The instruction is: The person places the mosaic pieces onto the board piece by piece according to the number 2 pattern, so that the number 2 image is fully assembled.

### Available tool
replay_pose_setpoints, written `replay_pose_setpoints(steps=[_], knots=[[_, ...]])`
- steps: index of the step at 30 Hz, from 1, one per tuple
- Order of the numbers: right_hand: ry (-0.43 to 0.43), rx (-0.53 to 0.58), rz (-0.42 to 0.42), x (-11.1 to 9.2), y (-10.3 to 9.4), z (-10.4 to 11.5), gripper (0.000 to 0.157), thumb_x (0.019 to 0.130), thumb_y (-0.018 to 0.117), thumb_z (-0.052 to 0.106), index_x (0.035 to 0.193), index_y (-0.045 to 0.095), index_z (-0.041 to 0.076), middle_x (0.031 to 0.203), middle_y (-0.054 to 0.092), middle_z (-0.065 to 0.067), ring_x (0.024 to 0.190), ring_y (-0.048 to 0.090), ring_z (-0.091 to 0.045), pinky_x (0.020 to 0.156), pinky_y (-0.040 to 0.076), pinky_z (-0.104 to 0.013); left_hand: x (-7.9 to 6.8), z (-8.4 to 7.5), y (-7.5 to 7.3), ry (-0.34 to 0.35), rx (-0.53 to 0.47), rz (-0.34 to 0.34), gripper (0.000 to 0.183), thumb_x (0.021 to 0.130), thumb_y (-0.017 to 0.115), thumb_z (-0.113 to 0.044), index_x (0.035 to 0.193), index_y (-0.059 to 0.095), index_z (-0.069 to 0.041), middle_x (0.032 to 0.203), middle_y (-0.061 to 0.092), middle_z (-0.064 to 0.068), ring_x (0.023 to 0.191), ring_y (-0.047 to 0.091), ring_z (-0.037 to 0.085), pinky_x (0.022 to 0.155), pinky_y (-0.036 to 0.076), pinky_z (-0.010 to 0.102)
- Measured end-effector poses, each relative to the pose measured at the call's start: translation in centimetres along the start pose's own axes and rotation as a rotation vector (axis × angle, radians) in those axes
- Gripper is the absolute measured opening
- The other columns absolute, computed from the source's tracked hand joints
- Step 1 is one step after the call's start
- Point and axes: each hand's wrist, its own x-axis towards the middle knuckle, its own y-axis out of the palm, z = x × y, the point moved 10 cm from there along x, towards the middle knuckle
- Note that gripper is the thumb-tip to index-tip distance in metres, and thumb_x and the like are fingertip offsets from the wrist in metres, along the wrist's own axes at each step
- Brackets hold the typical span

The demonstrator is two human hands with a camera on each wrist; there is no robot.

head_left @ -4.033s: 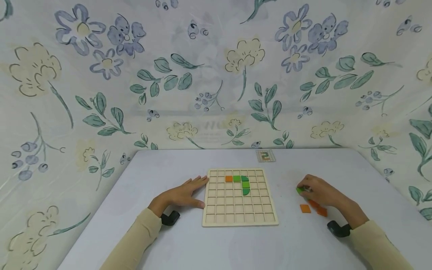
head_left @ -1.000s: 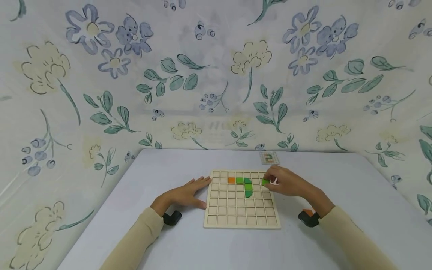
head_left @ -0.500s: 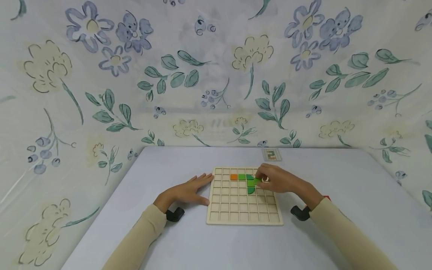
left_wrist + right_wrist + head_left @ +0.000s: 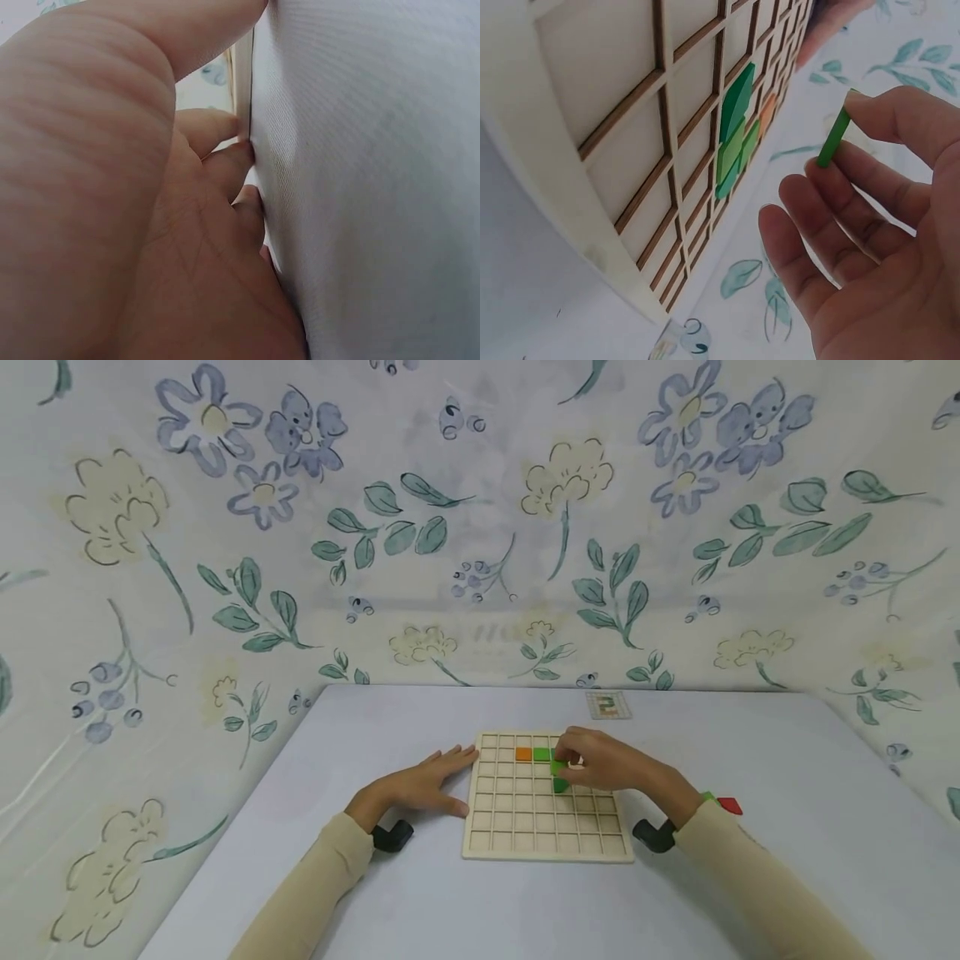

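A square wooden grid board (image 4: 513,831) lies on the white table. Along its left edge rests my left hand (image 4: 420,787), fingers spread, fingertips touching the rim. Over the board's upper right, my right hand (image 4: 607,762) pinches a green tile (image 4: 834,135) between thumb and fingertips; it appears edge-on in the right wrist view. Set in the grid are an orange square tile (image 4: 523,754), a green square tile (image 4: 542,754) and, below my right fingers, a rounded dark green tile (image 4: 560,785). My right hand partly covers the tiles around it in the head view.
Behind the board lies a small card (image 4: 608,704) with a coloured grid figure. Right of the board, a red tile (image 4: 730,806) and a green tile (image 4: 708,797) show beside my right sleeve. Floral cloth (image 4: 480,543) hangs behind the table.
My right hand has carried the green tile leftward from the loose tiles at the right to over the filled cells. My left hand stays at the board's left edge.
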Motion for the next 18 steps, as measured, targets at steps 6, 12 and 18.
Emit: replay_pose_setpoints(steps=[6,12,18], knots=[[-0.027,0.007,-0.005,0.5,0.6,0.5,0.009,0.092,0.07,0.015,0.101,0.068,0.012,0.094,0.06,0.004,0.087,0.055,-0.01,0.078,0.055,-0.022,-0.1,0.1,0.2,0.008,0.003,0.001,0.1,0.086,0.076,-0.046,0.161,0.019,-0.011,0.169,0.013,0.007,0.158,0.003,0.029,0.129,0.0,0.049],[-0.052,-0.007,-0.008,0.9,0.8,1.0,0.01,0.092,0.071,0.016,0.101,0.069,0.013,0.095,0.062,0.003,0.087,0.057,-0.009,0.077,0.055,-0.021,-0.2,0.2,0.1,-0.005,0.008,0.001,0.1,0.086,0.075,-0.047,0.161,0.019,-0.012,0.169,0.013,0.006,0.158,0.003,0.028,0.129,0.0,0.049],[-0.057,-0.005,-0.013,1.2,1.2,1.0,0.011,0.091,0.072,0.015,0.101,0.069,0.011,0.093,0.061,0.003,0.085,0.055,-0.009,0.075,0.054,-0.023,-0.2,0.0,0.0,-0.003,0.004,-0.003,0.1,0.086,0.076,-0.045,0.16,0.02,-0.01,0.169,0.013,0.008,0.157,0.004,0.029,0.129,0.0,0.05]])
